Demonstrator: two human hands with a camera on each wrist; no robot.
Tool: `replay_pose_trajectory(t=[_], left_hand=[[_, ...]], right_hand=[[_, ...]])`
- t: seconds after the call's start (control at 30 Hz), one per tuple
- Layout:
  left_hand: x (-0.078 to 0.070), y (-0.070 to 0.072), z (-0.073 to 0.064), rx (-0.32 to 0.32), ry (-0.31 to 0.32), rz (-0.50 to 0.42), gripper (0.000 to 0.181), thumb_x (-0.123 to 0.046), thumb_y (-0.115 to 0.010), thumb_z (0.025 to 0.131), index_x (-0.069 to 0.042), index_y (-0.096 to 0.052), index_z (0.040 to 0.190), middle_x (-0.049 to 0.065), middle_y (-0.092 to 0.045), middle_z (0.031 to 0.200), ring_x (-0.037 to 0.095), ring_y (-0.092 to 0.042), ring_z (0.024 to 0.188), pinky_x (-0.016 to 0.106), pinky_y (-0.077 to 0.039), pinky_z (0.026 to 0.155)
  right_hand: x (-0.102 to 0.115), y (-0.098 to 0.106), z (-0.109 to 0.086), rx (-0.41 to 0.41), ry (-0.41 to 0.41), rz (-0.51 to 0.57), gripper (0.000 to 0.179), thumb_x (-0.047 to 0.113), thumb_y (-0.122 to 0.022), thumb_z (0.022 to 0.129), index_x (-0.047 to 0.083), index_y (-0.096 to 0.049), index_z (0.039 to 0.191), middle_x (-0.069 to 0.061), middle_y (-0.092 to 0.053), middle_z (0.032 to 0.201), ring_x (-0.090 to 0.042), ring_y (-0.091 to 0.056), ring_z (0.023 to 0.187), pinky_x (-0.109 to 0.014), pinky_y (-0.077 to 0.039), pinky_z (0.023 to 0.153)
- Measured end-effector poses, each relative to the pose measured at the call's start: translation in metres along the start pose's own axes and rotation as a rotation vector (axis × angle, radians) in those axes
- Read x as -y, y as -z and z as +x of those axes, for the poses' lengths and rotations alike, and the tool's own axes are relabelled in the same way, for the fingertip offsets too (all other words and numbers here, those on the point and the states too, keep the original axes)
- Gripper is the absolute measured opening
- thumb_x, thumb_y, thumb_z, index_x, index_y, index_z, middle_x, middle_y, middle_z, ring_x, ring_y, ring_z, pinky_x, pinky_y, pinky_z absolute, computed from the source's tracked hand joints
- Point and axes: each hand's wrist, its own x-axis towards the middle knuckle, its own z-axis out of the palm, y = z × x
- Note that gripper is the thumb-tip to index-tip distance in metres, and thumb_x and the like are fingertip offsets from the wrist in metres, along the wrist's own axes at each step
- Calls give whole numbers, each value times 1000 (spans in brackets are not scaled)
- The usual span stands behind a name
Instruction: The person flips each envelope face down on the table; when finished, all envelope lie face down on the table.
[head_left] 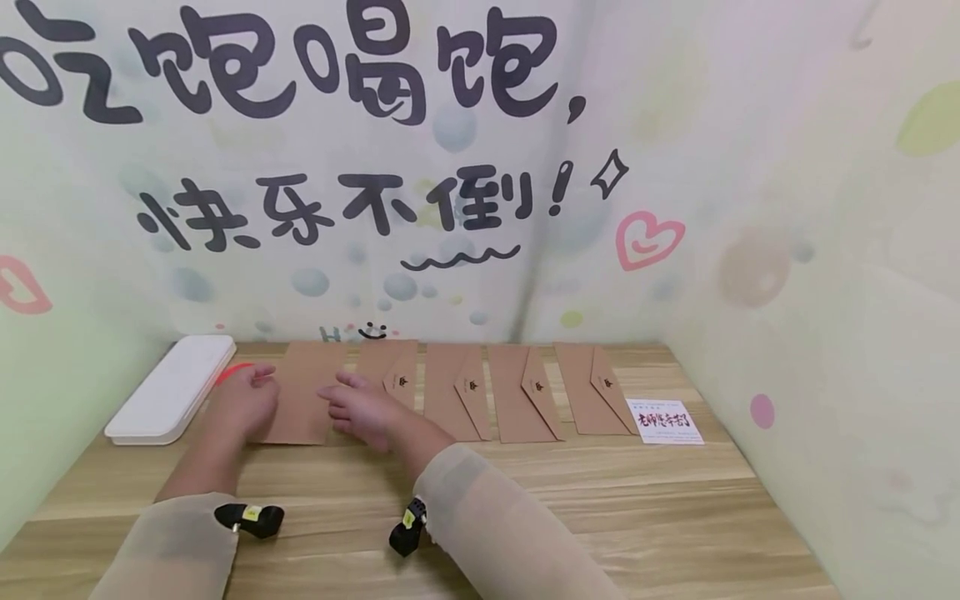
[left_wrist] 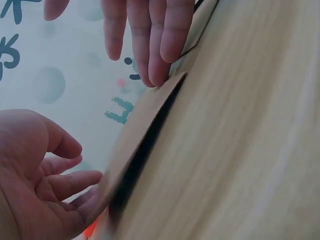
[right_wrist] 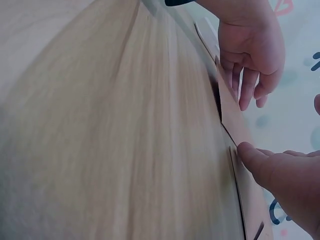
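A plain brown envelope (head_left: 307, 404) lies at the left end of a row of brown envelopes, its near edge raised slightly off the table in the left wrist view. My left hand (head_left: 243, 402) is at its left edge; the fingers (left_wrist: 75, 182) touch that edge, with the thumb apart. Across the same envelope, my right hand (head_left: 369, 412) has its fingers (left_wrist: 142, 45) extended, their tips at its right side. Beneath the right hand, another envelope (head_left: 397, 358) with a pointed flap and small dark crown print is partly hidden.
Three more flapped envelopes (head_left: 521, 396) lie to the right, then a white card (head_left: 666, 422) with red lettering. On the left sits a white case (head_left: 172, 387), with a red-orange item (head_left: 234, 372) beside it, mostly behind the left hand. A printed wall backs the wooden table (head_left: 675, 517).
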Motion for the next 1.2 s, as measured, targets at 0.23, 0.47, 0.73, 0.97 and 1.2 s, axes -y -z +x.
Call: replay_pose_trajectory(t=[0.23, 0.47, 0.73, 0.97, 1.2], left_hand=[[-2, 0, 0, -16, 20, -22, 66, -36, -34, 107, 1, -38, 162, 33, -42, 163, 52, -43, 147, 65, -40, 120], [-12, -7, -2, -133, -42, -144, 64, -42, -37, 110, -7, -42, 163, 23, -51, 162, 44, -47, 150, 62, -38, 123], [-40, -22, -7, -99, -69, -396, 59, -36, -45, 112, -11, -41, 165, 15, -51, 165, 39, -47, 153, 56, -41, 124], [-69, -49, -13, -49, -55, -467, 59, -41, -46, 111, -16, -41, 164, 13, -45, 169, 36, -40, 158, 56, -33, 130], [-80, -70, -15, -15, -97, -477, 59, -34, -50, 110, -14, -41, 164, 13, -46, 168, 38, -45, 154, 55, -40, 127]], right_hand=[[2, 2, -1, 13, 7, 43, 75, 28, -63, 108, 6, -26, 169, -23, -44, 167, -40, -41, 158, -54, -38, 128], [8, 33, -15, 32, 119, 42, 73, 29, -55, 111, -1, -22, 169, -27, -40, 169, -42, -43, 156, -54, -39, 128], [20, 83, -40, -33, 195, 9, 70, 31, -49, 112, -1, -21, 168, -32, -38, 167, -45, -41, 156, -56, -37, 129], [17, 114, -49, -72, 226, 52, 69, 30, -48, 113, -2, -20, 168, -34, -34, 169, -48, -38, 157, -57, -34, 130], [7, 123, -50, -78, 221, 68, 72, 32, -48, 113, -5, -17, 168, -36, -34, 167, -48, -39, 156, -57, -35, 129]])
